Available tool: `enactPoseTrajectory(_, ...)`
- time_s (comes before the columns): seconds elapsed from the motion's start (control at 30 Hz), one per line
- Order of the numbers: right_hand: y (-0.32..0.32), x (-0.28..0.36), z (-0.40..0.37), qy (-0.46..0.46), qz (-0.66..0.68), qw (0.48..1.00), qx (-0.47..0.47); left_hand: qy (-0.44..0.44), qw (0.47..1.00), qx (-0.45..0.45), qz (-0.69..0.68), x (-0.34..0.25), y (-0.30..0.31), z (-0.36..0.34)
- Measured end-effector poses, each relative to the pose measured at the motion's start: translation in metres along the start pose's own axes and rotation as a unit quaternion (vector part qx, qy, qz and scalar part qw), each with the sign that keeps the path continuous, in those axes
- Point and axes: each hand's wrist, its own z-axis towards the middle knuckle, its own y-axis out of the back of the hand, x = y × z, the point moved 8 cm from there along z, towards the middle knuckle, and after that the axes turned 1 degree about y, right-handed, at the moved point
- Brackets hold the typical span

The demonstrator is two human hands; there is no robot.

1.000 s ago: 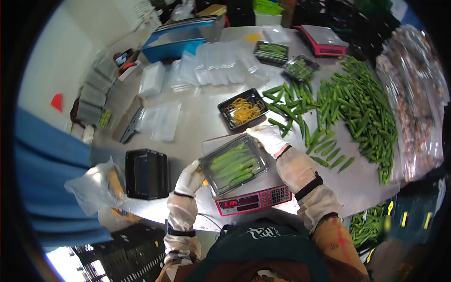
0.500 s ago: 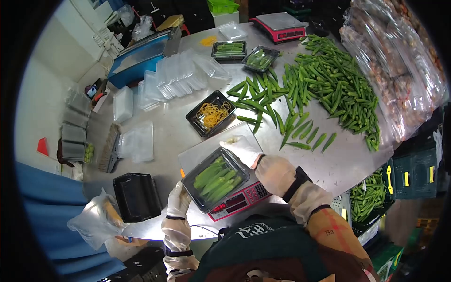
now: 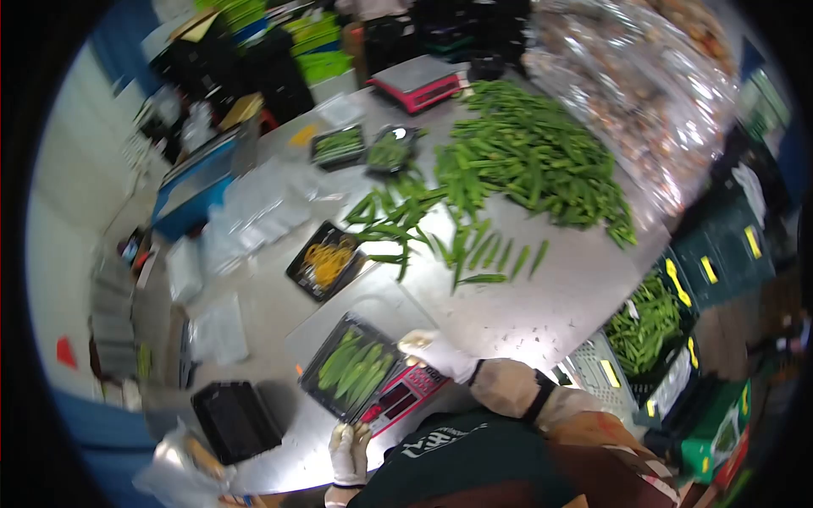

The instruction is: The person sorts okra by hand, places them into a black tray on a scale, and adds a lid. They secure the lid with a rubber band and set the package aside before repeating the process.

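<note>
A clear-lidded black tray of okra point(image 3: 351, 366) lies on the red-sided scale point(image 3: 400, 401), tilted in this view. My left hand point(image 3: 349, 453), in a white glove, is at the tray's near corner, its fingertips right by the edge and slightly apart. My right hand point(image 3: 436, 351), also gloved, is stretched out beside the tray's right edge, over the far end of the scale's keypad. Past the scale, a black tray of yellow rubber bands point(image 3: 327, 261) stands on the metal table.
An empty black tray point(image 3: 235, 421) sits at the left. Stacked clear lids point(image 3: 262, 207) lie further back. A heap of loose okra point(image 3: 533, 157) covers the far right, near bagged goods point(image 3: 635, 93). Two packed trays point(image 3: 339, 146) and another scale point(image 3: 417, 83) stand behind. A crate of okra point(image 3: 645, 326) is lower right.
The view has swung, shifting the table's contents left. The okra tray has come down flatter onto the scale, and my left hand has slipped from its left side to the near corner.
</note>
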Motion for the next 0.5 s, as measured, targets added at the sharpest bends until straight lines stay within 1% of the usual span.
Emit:
enactPoseTrajectory(0.03, -0.001, -0.005, 0.002, -0.012, 0.023, 0.999, 0.022, -0.004, 1.000, -0.005, -0.029, 0.002, 0.006, 0.004)
enactPoseTrajectory(0.07, -0.004, -0.003, 0.001, -0.005, 0.011, 1.000, 0.023, -0.005, 0.998, 0.006, -0.060, 0.001, 0.008, 0.006)
enactPoseTrajectory(0.1, -0.006, -0.003, 0.002, -0.018, 0.006, 1.000, 0.017, -0.007, 0.996, 0.014, -0.093, 0.000, 0.011, 0.009)
enactPoseTrajectory(0.17, -0.009, -0.007, 0.004, -0.038, 0.014, 0.999, 0.013, -0.003, 0.996, 0.017, -0.092, -0.004, 0.012, 0.014)
enactPoseTrajectory(0.27, -0.018, -0.030, 0.012, -0.071, 0.180, 0.980, 0.034, 0.009, 0.998, 0.015, -0.058, -0.003, 0.008, 0.021)
enactPoseTrajectory(0.37, -0.021, -0.032, 0.011, -0.076, 0.258, 0.963, 0.032, 0.025, 0.999, 0.019, -0.008, 0.001, 0.002, 0.025)
enactPoseTrajectory(0.43, -0.009, -0.028, 0.013, -0.047, 0.165, 0.985, 0.002, 0.039, 0.998, 0.021, 0.039, 0.000, 0.001, 0.025)
enactPoseTrajectory(0.5, 0.000, -0.026, 0.016, -0.018, 0.088, 0.996, -0.025, 0.050, 0.991, 0.020, 0.120, -0.014, 0.004, 0.025)
